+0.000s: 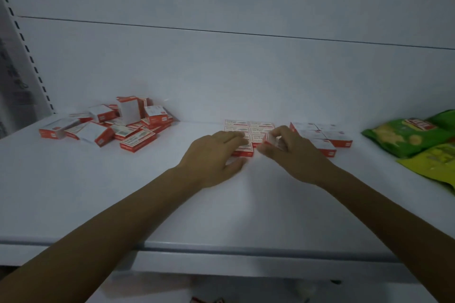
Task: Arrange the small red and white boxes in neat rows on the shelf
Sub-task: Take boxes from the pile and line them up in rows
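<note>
Head view: a small box (pixel 268 140) is pinched by the right hand (pixel 290 152); the left hand (pixel 216 155) is laid flat, fingers straight, on the arranged rows (pixel 248 128).

Print on the red and white boxes (pixel 248 128) is too blurred to read.

A loose heap of small red and white boxes (pixel 115 125) is seen at the left of the shelf (pixel 123 192), some upright. In the middle, flat boxes (pixel 250 127) are laid edge to edge in two columns. Just right of them a second group (pixel 320 136) is laid, perhaps label side down. Between them a tilted box (pixel 268 139) is raised on edge.
</note>
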{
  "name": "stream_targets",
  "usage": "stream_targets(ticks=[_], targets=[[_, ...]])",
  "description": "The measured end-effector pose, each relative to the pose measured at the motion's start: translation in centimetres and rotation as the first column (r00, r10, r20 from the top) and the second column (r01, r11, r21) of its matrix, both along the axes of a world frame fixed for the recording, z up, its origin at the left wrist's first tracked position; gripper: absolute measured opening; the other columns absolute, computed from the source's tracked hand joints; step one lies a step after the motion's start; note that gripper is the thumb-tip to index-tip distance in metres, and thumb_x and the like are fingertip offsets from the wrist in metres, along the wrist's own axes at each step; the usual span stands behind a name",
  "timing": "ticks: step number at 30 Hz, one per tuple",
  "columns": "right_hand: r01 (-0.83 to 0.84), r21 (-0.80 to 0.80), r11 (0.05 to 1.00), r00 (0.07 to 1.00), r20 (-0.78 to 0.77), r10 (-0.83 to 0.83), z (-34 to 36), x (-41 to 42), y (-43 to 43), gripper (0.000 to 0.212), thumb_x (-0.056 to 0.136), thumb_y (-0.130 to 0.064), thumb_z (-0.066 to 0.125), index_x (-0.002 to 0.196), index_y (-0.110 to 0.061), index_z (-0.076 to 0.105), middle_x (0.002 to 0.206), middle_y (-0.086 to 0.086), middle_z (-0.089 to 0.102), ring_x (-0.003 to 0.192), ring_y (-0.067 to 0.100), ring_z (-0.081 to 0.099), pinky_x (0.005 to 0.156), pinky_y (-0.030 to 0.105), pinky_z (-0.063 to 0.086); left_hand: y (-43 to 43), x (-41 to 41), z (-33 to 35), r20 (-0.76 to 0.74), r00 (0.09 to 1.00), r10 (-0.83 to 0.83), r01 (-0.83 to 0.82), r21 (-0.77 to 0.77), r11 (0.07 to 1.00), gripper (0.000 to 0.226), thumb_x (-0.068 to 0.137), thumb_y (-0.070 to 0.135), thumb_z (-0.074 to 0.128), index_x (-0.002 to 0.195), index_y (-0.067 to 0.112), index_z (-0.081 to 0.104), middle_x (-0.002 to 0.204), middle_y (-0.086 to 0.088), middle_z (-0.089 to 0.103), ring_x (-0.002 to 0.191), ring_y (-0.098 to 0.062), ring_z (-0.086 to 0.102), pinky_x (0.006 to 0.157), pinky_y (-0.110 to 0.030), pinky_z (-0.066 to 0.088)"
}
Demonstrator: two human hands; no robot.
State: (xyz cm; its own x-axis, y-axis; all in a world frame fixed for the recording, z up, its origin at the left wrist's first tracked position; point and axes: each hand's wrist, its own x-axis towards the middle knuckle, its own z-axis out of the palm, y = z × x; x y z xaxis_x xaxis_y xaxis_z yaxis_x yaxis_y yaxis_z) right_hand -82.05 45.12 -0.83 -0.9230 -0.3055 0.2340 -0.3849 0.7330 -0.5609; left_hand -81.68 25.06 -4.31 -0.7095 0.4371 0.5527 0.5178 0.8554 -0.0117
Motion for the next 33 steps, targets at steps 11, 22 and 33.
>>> stream_targets(ticks=[11, 22, 33], targets=[[-0.067, 0.075, 0.995, 0.986, -0.151, 0.078, -3.9, -1.6, 1.5, 0.050, 0.081, -0.037, 0.064, 0.125, -0.021, 0.044, 0.123, -0.002, 0.050, 0.109, 0.014, 0.049, 0.087, 0.025, 0.045, 2.0, -2.6, -1.7, 0.246, 0.967, 0.065, -0.101, 0.139, 0.985, 0.059, 0.080, 0.060, 0.038, 0.118, 0.020, 0.059, 0.124, 0.001, 0.058, 0.113, -0.019, 0.052, 0.092, -0.029, 0.041], [-0.012, 0.366, 0.931, 0.977, -0.192, 0.089, -3.7, -1.9, 0.9, 0.045, 0.096, -0.031, 0.042, 0.139, -0.024, 0.038, 0.152, 0.005, 0.026, 0.139, 0.022, 0.021, 0.113, 0.036, 0.018, 1.8, -3.4, -2.0, 0.251, 0.966, 0.060, -0.104, 0.166, 0.981, 0.057, 0.076, 0.057, 0.038, 0.116, 0.022, 0.058, 0.121, 0.005, 0.059, 0.105, -0.019, 0.054, 0.085, -0.034, 0.046], [-0.042, 0.300, 0.953, 0.964, -0.239, 0.118, -3.2, -1.5, 1.4, 0.034, 0.090, -0.038, 0.048, 0.113, -0.018, 0.065, 0.111, -0.001, 0.068, 0.094, 0.017, 0.064, 0.081, 0.022, 0.037, 1.7, -3.5, -2.1, 0.271, 0.961, 0.048, -0.102, 0.186, 0.977, 0.057, 0.077, 0.059, 0.038, 0.116, 0.022, 0.057, 0.122, 0.008, 0.058, 0.108, -0.014, 0.053, 0.088, -0.027, 0.043]])
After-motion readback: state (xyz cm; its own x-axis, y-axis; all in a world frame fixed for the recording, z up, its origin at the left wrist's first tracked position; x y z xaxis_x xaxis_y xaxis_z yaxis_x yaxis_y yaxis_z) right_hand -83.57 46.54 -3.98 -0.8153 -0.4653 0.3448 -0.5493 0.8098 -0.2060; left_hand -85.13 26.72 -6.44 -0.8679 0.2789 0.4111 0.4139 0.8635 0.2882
